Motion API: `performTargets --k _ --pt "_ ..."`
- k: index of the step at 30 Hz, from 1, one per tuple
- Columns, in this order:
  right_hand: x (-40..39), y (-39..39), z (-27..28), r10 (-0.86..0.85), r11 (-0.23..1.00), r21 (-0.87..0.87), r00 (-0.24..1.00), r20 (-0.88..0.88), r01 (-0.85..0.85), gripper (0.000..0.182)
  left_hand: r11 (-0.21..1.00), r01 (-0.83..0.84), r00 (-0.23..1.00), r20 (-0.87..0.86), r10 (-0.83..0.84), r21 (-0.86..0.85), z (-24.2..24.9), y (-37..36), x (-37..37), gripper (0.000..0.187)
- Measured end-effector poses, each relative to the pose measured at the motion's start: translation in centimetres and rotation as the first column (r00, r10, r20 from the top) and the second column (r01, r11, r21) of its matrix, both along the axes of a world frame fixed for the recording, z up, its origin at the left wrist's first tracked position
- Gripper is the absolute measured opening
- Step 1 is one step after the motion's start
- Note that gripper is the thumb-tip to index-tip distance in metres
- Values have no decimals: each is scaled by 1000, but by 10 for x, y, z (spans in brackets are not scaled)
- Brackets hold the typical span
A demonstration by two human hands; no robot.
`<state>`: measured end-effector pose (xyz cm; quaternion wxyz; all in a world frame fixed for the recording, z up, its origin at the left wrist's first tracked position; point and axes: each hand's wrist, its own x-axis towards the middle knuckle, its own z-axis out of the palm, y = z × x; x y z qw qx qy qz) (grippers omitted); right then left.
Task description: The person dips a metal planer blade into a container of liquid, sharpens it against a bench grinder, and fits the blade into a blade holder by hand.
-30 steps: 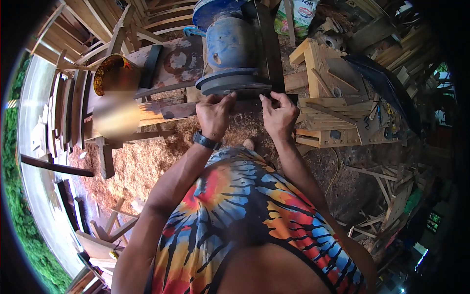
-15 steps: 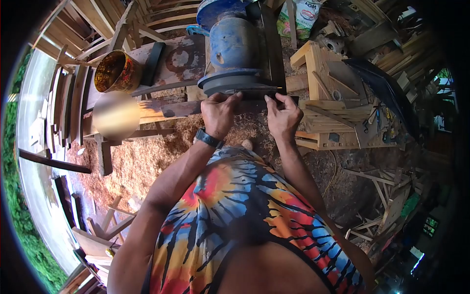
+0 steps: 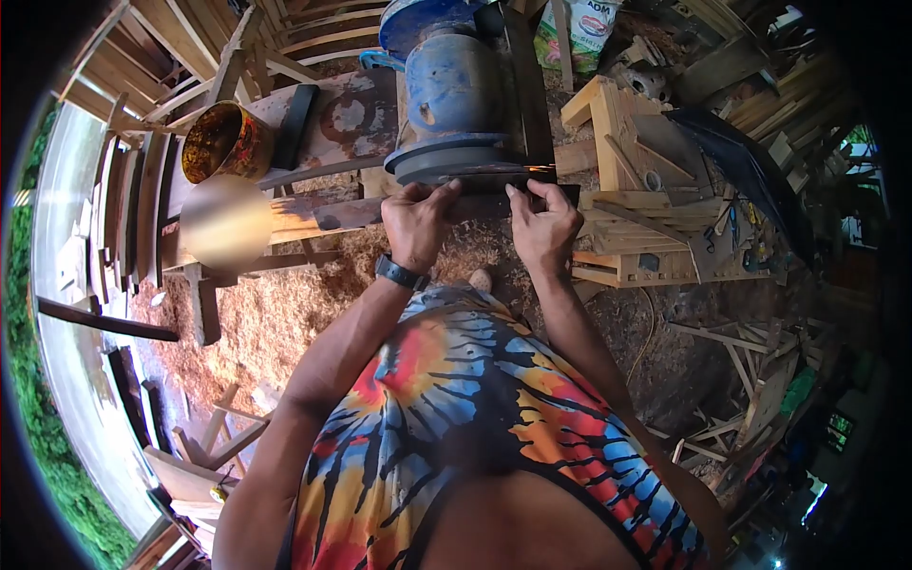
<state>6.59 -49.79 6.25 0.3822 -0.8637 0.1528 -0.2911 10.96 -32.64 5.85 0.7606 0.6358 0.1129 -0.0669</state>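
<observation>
A blue motor [image 3: 456, 85] with a dark grinding wheel [image 3: 446, 163] at its near side stands at the top centre. A thin dark metal strip [image 3: 486, 179] lies along the wheel's near edge, and orange sparks show by its right end. My left hand [image 3: 416, 220], with a watch on the wrist, pinches the strip's left part. Toward the right end, my right hand [image 3: 544, 226] grips the same strip between thumb and fingers. The fingertips of both hands are close to the wheel.
A stained round container [image 3: 226, 142] stands on the bench at left. A wooden frame with tools [image 3: 655, 228] is on the right, a dark sheet [image 3: 746, 171] beside it. Shavings [image 3: 275, 313] cover the floor. A printed sack [image 3: 578, 36] stands at the top.
Both hands have shifted slightly to the left with the strip. The sparks at the right end are brighter and longer.
</observation>
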Motion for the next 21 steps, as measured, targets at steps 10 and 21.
performTargets --k 10,21 --pt "2 10 -6 34 998 44 998 49 -36 25 998 60 997 -52 -60 6 0 16 2 21" --pt "4 26 1 50 996 71 998 42 -52 24 999 -8 1000 11 7 41 -2 28 4 24"
